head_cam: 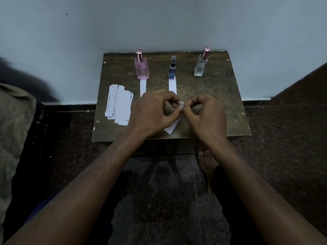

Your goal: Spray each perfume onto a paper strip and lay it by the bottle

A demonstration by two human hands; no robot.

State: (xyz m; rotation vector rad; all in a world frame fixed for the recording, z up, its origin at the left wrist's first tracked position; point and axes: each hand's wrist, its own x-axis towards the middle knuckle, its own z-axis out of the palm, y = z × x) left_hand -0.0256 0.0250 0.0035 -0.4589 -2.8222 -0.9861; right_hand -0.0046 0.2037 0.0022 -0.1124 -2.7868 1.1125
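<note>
Three perfume bottles stand along the back of a small wooden table (221, 103): a pink one (141, 68) at left, a small blue one (172, 68) in the middle, a clear one (201, 63) with a pink cap at right. A white paper strip (143, 86) lies in front of the pink bottle, and another strip (172, 87) in front of the blue one. My left hand (150, 112) and my right hand (205, 114) meet over the table's front middle, both pinching the top of a white paper strip (172, 127) whose lower end points toward me.
A stack of white paper strips (118, 106) lies on the table's left side. The table stands against a pale wall on a dark speckled floor. A grey cloth (14, 131) is at far left. A bare foot (208, 165) shows below the table.
</note>
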